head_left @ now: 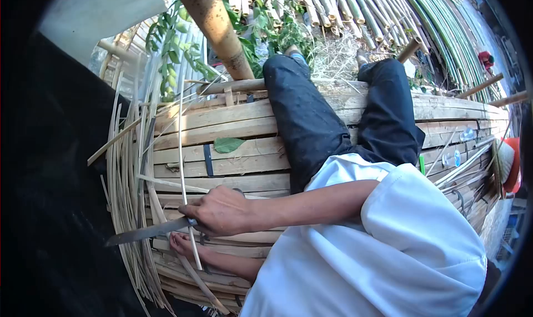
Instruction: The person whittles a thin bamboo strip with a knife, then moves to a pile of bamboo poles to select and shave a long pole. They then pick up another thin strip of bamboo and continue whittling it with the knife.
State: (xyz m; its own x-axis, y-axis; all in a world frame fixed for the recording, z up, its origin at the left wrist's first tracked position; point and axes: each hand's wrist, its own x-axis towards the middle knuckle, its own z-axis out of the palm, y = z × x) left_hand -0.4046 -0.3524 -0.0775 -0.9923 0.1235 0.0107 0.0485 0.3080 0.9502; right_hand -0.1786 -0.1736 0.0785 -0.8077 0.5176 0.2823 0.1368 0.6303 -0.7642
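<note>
Sitting on a slatted bamboo platform [233,125], dark trousers stretched out ahead, white shirt filling the lower right.

- Right hand [219,211]: fist closed round the handle of a knife [145,232], blade bare and pointing out past the platform edge.
- Left hand [182,243]: just beneath the right, fingertips at a thin strip [182,150] that runs up across the slats.
- Risk: the blade lies very near the left fingertips, so a slip or sudden give in the strip could likely cut them. The strip may split unevenly or snap. The cut slivers [125,167] fanned along the edge look sharp against bare skin.
- Hidden: the knife handle is inside the fist. How far the left fingers close cannot be told, as the right hand and shirt cover most of that arm. Where blade meets strip is unclear. The left side is black.
</note>
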